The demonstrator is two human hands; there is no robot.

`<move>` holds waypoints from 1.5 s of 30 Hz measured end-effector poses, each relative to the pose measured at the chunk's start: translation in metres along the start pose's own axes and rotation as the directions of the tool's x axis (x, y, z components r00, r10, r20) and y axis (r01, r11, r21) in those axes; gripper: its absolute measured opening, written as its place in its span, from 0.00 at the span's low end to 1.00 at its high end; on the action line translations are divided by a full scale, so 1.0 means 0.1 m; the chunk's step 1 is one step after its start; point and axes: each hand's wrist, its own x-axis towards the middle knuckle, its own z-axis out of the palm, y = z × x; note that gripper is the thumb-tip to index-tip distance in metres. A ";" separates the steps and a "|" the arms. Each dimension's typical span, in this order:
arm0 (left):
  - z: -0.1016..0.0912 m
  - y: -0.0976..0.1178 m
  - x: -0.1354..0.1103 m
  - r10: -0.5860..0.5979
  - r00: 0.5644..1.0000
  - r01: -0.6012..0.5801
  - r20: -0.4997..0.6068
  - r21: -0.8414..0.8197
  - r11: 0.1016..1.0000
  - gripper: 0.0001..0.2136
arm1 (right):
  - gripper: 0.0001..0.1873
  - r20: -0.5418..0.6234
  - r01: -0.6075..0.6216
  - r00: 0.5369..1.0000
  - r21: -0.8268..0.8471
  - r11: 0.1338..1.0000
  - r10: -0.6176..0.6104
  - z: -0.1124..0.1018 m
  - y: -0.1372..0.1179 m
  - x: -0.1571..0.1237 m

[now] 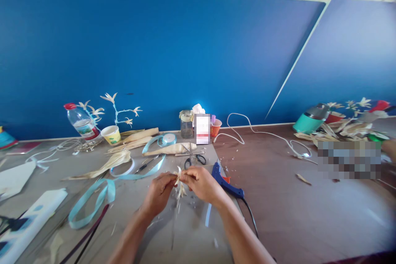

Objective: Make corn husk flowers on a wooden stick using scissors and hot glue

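A small cream flower (178, 172) of dried husk is pinched between the fingertips of both hands, above the grey work surface. My left hand (161, 192) grips it from the left, fingers closed. From the other side, my right hand (199, 183) holds it with thumb and fingers pressed together. More pale petals (181, 191) hang just below the fingers, over a thin stem. Right of my right hand lies a blue glue gun (229, 185). Black-handled scissors (200, 159) rest behind the hands, and a short light-blue strip (208, 215) lies in front of the glue gun.
Light-blue ribbon (107, 192) and dried corn husks (119, 161) spread at left, by a white power strip (38, 222). Behind stand a bottle (82, 123), a yellow cup (110, 135), a jar (186, 126) and a blurred phone (202, 130). Another person's hand (389, 147) shows far right.
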 end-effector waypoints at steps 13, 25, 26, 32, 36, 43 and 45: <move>-0.02 0.07 -0.01 0.024 1.000 -0.025 -0.015 -0.060 0.998 0.09 | 0.07 0.135 -0.283 0.959 0.492 0.823 0.249 0.06 0.02 0.03; 0.01 0.03 -0.03 0.100 0.991 -0.105 -0.094 -0.048 0.993 0.08 | 0.15 0.408 -0.433 0.892 0.656 0.618 0.193 -0.03 0.03 0.01; 0.01 0.02 -0.04 0.106 0.990 -0.111 -0.091 -0.053 0.992 0.08 | 0.15 0.426 -0.442 0.887 0.668 0.599 0.179 -0.03 0.04 0.01; -0.03 0.05 -0.03 0.105 0.992 -0.110 -0.068 -0.070 0.991 0.08 | 0.14 0.531 -0.491 0.844 0.711 0.503 0.074 -0.03 0.10 0.03; -0.04 0.07 -0.03 0.112 0.992 -0.116 -0.060 -0.056 0.992 0.09 | 0.14 0.553 -0.494 0.833 0.741 0.454 0.004 -0.04 0.12 0.03; -0.04 0.07 -0.03 0.135 0.988 -0.140 -0.069 -0.083 0.987 0.07 | 0.14 0.600 -0.540 0.800 0.736 0.409 -0.023 -0.03 0.14 0.05; -0.04 0.07 -0.03 0.142 0.987 -0.149 -0.072 -0.086 0.985 0.07 | 0.14 0.606 -0.547 0.795 0.730 0.410 -0.020 -0.03 0.14 0.05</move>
